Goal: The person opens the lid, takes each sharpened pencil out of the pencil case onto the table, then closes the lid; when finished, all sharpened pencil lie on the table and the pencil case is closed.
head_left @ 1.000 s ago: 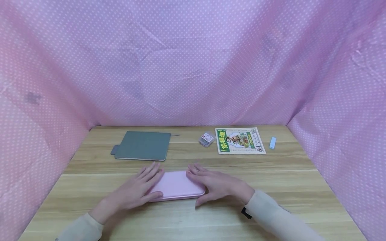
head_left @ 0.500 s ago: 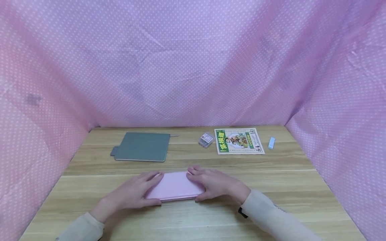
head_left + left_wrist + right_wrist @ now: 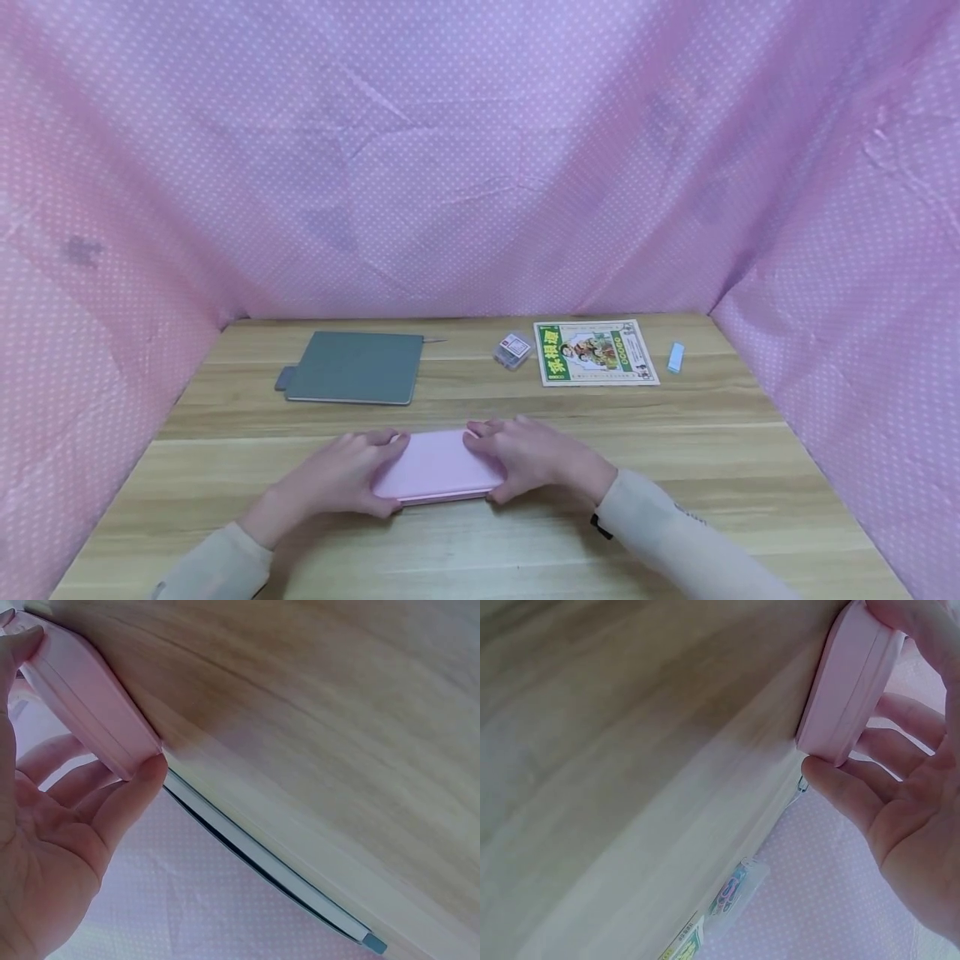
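A flat pink case [image 3: 438, 465] with rounded corners lies lengthwise across the near part of the table. A seam runs along its side in both wrist views. My left hand [image 3: 345, 475] grips its left end, thumb at the near edge and fingers over the far edge. At the opposite end, my right hand [image 3: 536, 458] holds it likewise, thumb low at the near side. In the left wrist view, a fingertip [image 3: 154, 769] touches the case's corner close to the tabletop. The right wrist view has the case's underside [image 3: 810, 712] right at the wood.
Behind the case lies a grey-green notebook [image 3: 356, 367] with a grey tab and a thin pointed tip sticking out. A small clear box [image 3: 513, 350], a green printed booklet [image 3: 596, 352] and a light-blue stick-like piece [image 3: 676, 357] lie back right. Pink dotted cloth [image 3: 480, 167] surrounds the table [image 3: 480, 550].
My left hand has gone from lying flat over the case to curling round its left end. My right thumb has drawn in to the near edge. The case stays in about the same place.
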`<state>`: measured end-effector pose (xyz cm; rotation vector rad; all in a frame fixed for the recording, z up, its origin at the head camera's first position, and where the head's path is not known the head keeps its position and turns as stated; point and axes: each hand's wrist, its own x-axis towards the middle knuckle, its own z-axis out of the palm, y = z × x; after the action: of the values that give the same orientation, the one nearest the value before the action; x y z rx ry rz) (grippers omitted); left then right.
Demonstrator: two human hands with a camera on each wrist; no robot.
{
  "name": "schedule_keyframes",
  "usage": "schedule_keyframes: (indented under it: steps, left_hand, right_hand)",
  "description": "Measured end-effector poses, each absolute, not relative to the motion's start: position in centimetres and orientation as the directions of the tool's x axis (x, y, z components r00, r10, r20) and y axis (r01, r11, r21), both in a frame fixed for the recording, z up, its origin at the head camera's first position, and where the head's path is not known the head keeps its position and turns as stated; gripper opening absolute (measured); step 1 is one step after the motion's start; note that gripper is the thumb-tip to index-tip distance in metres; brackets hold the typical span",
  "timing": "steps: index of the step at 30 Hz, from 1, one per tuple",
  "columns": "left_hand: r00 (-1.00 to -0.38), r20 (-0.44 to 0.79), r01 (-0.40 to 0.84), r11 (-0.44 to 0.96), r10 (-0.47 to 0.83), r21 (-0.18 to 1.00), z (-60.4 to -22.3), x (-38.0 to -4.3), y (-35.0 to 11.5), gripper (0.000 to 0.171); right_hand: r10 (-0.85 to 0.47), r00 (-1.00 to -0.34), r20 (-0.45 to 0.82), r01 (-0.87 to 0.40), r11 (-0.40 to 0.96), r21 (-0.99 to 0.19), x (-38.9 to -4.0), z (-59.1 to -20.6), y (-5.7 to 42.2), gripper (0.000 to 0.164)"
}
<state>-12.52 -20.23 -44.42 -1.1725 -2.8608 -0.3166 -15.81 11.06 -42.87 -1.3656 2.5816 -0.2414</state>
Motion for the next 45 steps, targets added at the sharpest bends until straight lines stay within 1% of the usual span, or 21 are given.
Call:
schedule_keyframes:
  steps: [10,18,25,31,37,43,45]
  left_hand:
    - [-0.728,0.088,0.684,0.712,0.680,0.160,-44.1,-12.5,-20.0,0.086]
    - [-0.745,0.074,0.664,0.727,0.663,0.175,-44.3,-12.1,-20.1,0.086]
    - [-0.736,0.098,0.676,0.720,0.670,0.154,-44.7,-12.1,-20.2,0.086]
    - [-0.741,0.096,0.672,0.729,0.665,0.133,-44.9,-12.2,-20.3,0.087]
    - [-0.721,0.118,0.692,0.713,0.682,0.113,-45.0,-12.3,-20.2,0.087]
    - [-0.720,0.112,0.694,0.711,0.685,0.108,-45.0,-12.2,-20.2,0.088]
    - [-0.714,0.127,0.700,0.707,0.688,0.104,-45.1,-12.2,-20.2,0.088]
  right_hand:
    - [-0.826,-0.556,-0.089,-0.799,0.561,-0.218,-15.8,-43.0,11.2,0.085]
    - [-0.839,-0.540,-0.069,-0.813,0.541,-0.216,-15.8,-43.4,11.2,0.085]
    - [-0.852,-0.521,-0.045,-0.828,0.518,-0.214,-15.9,-43.5,11.2,0.084]
    - [-0.862,-0.507,-0.022,-0.840,0.500,-0.209,-16.0,-43.3,11.3,0.083]
    - [-0.860,-0.509,-0.028,-0.837,0.502,-0.219,-16.1,-43.2,11.4,0.082]
    - [-0.869,-0.494,-0.038,-0.841,0.489,-0.231,-16.3,-43.1,11.2,0.082]
    - [-0.867,-0.497,-0.045,-0.834,0.491,-0.254,-16.4,-43.1,11.3,0.082]
